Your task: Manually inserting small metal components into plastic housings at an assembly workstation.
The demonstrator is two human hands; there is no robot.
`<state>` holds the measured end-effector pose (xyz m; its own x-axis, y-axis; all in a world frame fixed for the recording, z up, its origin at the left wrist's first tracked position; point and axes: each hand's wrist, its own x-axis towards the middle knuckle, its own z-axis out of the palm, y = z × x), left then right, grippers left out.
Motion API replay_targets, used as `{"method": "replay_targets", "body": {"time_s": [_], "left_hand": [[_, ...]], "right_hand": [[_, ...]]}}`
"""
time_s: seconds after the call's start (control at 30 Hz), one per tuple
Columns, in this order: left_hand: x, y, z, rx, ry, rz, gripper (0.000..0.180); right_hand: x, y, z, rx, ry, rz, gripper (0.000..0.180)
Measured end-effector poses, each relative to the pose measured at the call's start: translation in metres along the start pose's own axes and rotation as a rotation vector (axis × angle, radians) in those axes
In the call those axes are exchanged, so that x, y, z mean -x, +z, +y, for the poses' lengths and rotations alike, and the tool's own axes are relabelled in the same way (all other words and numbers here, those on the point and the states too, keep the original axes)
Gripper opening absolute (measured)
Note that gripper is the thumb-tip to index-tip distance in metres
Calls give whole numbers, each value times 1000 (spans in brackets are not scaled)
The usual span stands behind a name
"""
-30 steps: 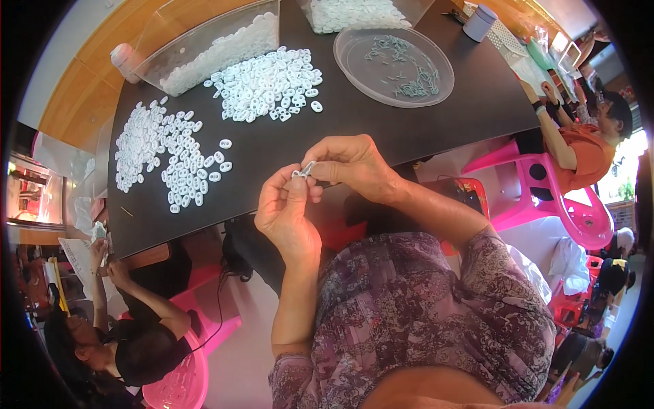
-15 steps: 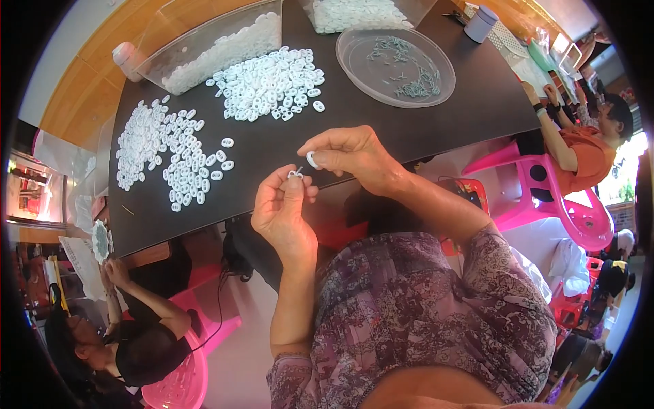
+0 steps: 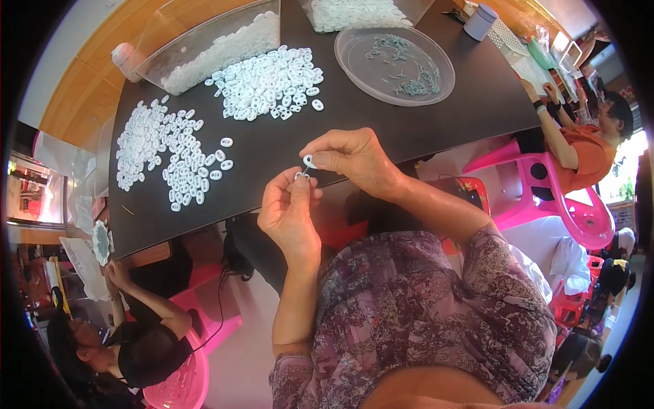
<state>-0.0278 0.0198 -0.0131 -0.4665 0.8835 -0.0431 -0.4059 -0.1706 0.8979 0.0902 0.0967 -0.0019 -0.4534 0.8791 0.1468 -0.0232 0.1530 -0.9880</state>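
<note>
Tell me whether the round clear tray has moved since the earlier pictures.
No. The round clear tray sits in the same place on the dark table, its gap to the lavender container unchanged.

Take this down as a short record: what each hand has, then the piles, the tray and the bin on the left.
Left hand: pinches a small white piece
Right hand: pinches a white oval piece, just above the left fingertips
Piles: left pile and middle pile, both white oval pieces, on a dark table
Round tray: thin grey-green bits
Clear bin: more white pieces
</note>
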Motion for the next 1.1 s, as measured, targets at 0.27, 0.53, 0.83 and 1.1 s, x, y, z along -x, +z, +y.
{"method": "replay_targets", "body": {"time_s": [0.27, 0.53, 0.83, 1.1], "left_hand": [[3, 1, -1, -35, 3, 11, 11], [3, 0, -6, -15, 44, 6, 10], [2, 2, -10, -16, 51, -30, 11], [1, 1, -11, 10, 28, -52, 18]], "right_hand": [[2, 2, 2, 176, -88, 15, 12], [6, 5, 2, 343, -145, 14, 13], [10, 10, 1, 24, 55, -7, 9], [10, 6, 2, 255, -125, -6, 6]]}}
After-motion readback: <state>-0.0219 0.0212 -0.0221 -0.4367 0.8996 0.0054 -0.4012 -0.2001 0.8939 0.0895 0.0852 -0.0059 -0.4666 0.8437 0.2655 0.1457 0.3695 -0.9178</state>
